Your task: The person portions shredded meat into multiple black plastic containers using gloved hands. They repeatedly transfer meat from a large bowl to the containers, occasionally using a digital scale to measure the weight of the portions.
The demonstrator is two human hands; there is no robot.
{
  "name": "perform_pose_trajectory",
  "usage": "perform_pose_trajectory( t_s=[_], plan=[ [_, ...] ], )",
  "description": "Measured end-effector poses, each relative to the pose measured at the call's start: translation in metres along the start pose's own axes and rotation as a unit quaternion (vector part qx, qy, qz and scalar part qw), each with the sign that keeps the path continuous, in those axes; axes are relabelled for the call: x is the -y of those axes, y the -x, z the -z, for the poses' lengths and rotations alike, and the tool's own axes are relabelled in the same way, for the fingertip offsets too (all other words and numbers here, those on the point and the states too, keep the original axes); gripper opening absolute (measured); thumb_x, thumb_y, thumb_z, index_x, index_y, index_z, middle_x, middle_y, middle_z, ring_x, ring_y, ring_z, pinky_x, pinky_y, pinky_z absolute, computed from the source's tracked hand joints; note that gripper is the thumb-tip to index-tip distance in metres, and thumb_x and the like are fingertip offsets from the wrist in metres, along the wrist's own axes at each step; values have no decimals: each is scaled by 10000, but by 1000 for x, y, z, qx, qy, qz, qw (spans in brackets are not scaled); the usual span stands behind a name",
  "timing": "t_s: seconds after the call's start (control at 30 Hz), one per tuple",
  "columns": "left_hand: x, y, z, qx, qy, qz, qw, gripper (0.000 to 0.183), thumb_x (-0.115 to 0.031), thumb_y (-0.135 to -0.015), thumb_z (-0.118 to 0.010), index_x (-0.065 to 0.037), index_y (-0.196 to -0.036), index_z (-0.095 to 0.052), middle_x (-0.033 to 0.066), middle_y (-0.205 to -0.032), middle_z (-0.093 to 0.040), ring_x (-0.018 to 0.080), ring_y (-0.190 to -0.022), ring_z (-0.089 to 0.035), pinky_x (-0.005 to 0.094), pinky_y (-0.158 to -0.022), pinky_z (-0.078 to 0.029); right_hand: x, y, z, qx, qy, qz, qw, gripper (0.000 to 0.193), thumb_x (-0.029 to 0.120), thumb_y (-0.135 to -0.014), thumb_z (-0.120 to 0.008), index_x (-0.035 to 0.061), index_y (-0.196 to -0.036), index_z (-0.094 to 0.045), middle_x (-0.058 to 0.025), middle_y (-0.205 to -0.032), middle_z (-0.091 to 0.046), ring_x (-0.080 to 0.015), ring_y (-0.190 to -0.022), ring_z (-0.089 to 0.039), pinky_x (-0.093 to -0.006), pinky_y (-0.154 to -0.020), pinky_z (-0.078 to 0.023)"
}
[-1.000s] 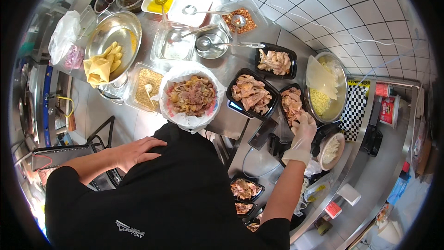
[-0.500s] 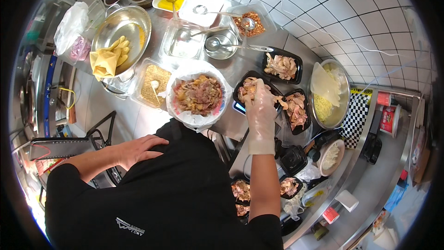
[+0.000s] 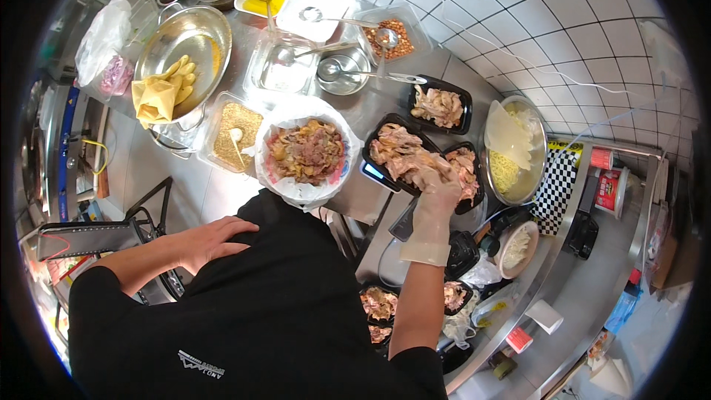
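My right hand (image 3: 437, 196), in a clear plastic glove, reaches down onto raw meat pieces (image 3: 400, 150) where two black trays meet. Its fingers blur into the meat, so I cannot see whether they grip a piece. The left of these trays (image 3: 368, 150) sits by a small lit blue display (image 3: 372, 172); the other tray (image 3: 483, 187) holds more meat. A third black tray (image 3: 465, 122) of meat stands behind them. My bare left hand (image 3: 215, 243) rests on my black shirt, its fingers stretched out. A lined bowl (image 3: 266, 175) of meat stands left of the trays.
Farther back are a metal pan (image 3: 167, 37) with yellow gloves, a tub of tan crumbs (image 3: 235, 122), a metal bowl (image 3: 352, 87) with a ladle and a tub of nuts (image 3: 396, 37). A noodle bowl (image 3: 507, 172) stands on the right. More meat trays (image 3: 379, 302) are near my right elbow.
My right hand has moved right and nearer, from inside the left tray to the border with the right tray. More meat shows in the left tray. My left hand stays on my shirt.
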State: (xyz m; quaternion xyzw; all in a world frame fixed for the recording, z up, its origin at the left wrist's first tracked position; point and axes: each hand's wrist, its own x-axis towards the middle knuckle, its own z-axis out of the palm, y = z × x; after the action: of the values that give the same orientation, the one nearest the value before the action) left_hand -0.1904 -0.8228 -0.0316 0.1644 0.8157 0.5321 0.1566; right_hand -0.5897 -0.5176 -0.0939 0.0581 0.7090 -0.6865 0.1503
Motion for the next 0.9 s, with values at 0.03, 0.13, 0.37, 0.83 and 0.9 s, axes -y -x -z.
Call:
perform_pose_trajectory(
  t_s=[0.03,0.13,0.37,0.83,0.9],
  plan=[
    [-1,1,1,2,-1,3,1000,876,-342,-867,-845,-203,-1601,-386,303,-1655,-333,529,-1418,-440,598,-1203,-402,11,8,1,-38,-69,-26,997,199,-74,-892,-704,-10,-1080,-692,-73,-940,-719,-104,-673,-590,-231,-602,-459],
    [3,1,-2,-4,1,-11,1000,867,-362,-882,-839,-203,-1604,-385,302,-1654,-335,529,-1424,-441,597,-1207,-399,17,-8,49,-33,-106,-10,994,196,-91,-913,-716,39,-1043,-647,-65,-944,-715,-102,-643,-542,-238,-585,-425],
    [4,-6,5,-1,7,-25,1000,890,-376,-887,-843,-210,-1621,-368,296,-1655,-332,515,-1421,-448,580,-1213,-398,32,-30,113,-125,-88,-23,988,144,-58,-994,-662,-36,-1125,-718,-58,-953,-729,-92,-749,-612,-204,-624,-459],
    [2,-6,-4,0,-1,-22,1000,867,-327,-870,-841,-192,-1602,-396,300,-1646,-338,523,-1383,-459,589,-1192,-408,9,-39,133,-156,137,-71,976,343,159,-993,-771,72,-1315,-693,-23,-1012,-726,-96,-660,-572,-249,-522,-445],
    [0,-5,-7,-9,-2,-16,1000,874,-325,-868,-843,-196,-1605,-392,298,-1644,-341,525,-1379,-461,591,-1190,-411,10,-32,102,-117,243,-32,962,367,160,-989,-776,82,-1334,-675,-11,-1025,-691,-94,-692,-581,-252,-536,-463]
  ],
)
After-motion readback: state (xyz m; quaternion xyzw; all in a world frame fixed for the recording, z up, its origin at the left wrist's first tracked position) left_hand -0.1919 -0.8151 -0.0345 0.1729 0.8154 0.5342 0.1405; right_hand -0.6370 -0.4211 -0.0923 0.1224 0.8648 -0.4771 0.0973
